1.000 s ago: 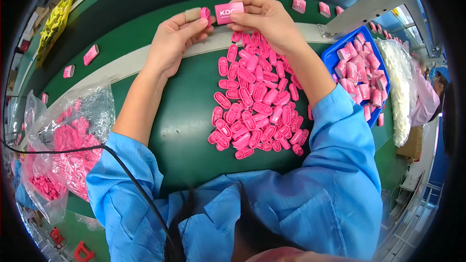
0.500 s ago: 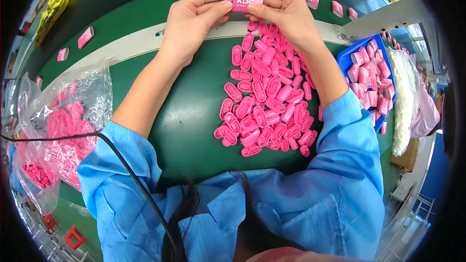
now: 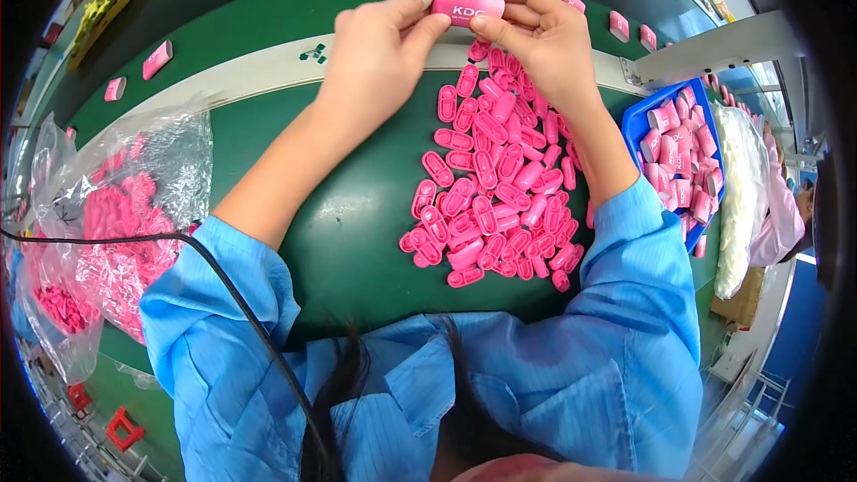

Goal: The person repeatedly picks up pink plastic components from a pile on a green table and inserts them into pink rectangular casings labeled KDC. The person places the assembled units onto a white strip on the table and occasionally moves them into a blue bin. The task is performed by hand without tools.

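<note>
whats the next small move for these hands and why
Probably a gentle inward press by the left hand on the left end of the pink case: that hand is at that end, and the right hand grips the other end, so it can brace. Whether the left end sits flush is too small to tell.

And here's the pink case [image 3: 469, 8], smooth and rounded, white-printed side showing, held crosswise near the view's top, right end slightly lower!
</note>
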A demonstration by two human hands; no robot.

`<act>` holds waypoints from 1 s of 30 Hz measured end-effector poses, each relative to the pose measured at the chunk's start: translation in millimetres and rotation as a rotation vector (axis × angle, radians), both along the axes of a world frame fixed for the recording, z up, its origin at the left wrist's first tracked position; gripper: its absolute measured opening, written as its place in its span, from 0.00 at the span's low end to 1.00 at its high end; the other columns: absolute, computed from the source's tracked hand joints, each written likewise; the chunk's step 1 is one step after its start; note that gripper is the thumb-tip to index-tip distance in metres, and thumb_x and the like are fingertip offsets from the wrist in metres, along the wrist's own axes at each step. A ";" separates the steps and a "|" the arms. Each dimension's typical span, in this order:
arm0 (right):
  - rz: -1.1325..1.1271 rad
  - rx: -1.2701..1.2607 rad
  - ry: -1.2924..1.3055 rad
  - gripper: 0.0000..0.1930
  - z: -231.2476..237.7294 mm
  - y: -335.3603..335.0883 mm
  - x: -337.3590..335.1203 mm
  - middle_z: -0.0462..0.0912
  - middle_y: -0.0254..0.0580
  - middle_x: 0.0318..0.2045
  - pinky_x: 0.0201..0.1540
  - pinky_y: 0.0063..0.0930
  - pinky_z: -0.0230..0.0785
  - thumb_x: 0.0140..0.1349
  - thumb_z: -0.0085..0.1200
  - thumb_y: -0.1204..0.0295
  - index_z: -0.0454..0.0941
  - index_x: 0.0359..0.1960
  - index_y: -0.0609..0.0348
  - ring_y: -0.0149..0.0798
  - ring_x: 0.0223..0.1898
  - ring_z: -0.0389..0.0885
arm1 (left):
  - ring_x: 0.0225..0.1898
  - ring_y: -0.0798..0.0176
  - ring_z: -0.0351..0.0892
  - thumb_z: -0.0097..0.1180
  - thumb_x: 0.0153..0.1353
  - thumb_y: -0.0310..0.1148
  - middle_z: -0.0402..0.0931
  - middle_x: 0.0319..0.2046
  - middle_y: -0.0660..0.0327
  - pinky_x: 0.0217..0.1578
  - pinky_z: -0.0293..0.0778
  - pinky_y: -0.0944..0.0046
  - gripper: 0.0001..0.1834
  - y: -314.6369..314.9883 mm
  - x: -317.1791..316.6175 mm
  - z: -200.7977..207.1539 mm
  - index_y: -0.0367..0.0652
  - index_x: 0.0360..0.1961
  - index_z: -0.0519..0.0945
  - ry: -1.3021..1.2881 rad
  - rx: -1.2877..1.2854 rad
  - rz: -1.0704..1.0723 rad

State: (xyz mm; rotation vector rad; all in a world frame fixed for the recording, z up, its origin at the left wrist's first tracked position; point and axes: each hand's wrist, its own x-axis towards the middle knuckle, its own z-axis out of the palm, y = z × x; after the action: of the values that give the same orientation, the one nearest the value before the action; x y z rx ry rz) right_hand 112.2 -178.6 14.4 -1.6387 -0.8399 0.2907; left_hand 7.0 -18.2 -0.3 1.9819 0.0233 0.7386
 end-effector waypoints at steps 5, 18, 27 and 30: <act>-0.156 0.046 -0.261 0.14 4.4 10.9 -31.1 0.84 0.44 0.37 0.43 0.21 0.77 0.58 0.59 0.78 0.76 0.46 0.69 0.28 0.36 0.82 | 0.28 0.41 0.80 0.51 0.57 0.22 0.78 0.25 0.41 0.30 0.76 0.52 0.19 -19.5 -6.6 -2.1 0.24 0.50 0.69 -0.097 0.150 0.061; -0.153 -0.399 -0.248 0.19 0.4 67.8 65.2 0.83 0.51 0.39 0.50 0.38 0.72 0.53 0.60 0.63 0.80 0.43 0.63 0.51 0.44 0.80 | 0.32 0.49 0.81 0.57 0.55 0.27 0.81 0.33 0.53 0.38 0.76 0.59 0.08 7.5 14.9 14.3 0.42 0.37 0.83 0.024 0.497 0.046; -0.212 -0.612 -0.707 0.20 -29.4 25.9 88.1 0.82 0.45 0.39 0.45 0.30 0.74 0.59 0.59 0.58 0.79 0.47 0.57 0.40 0.35 0.83 | 0.35 0.50 0.83 0.63 0.52 0.42 0.82 0.32 0.50 0.41 0.77 0.57 0.19 -14.6 25.0 9.8 0.39 0.39 0.83 0.356 0.608 -0.057; -0.136 -0.400 -0.183 0.17 -7.6 14.0 60.7 0.83 0.46 0.34 0.35 0.25 0.73 0.58 0.60 0.69 0.76 0.46 0.64 0.33 0.32 0.82 | 0.33 0.54 0.83 0.63 0.52 0.38 0.82 0.30 0.52 0.38 0.78 0.60 0.16 -15.5 18.7 11.6 0.38 0.38 0.83 0.304 0.550 -0.007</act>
State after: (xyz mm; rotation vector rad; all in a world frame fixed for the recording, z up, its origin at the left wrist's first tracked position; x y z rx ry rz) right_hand 172.9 -164.6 6.9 -2.1123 -0.8386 0.2242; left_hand 25.7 -33.7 11.4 2.6052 -0.0074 0.4591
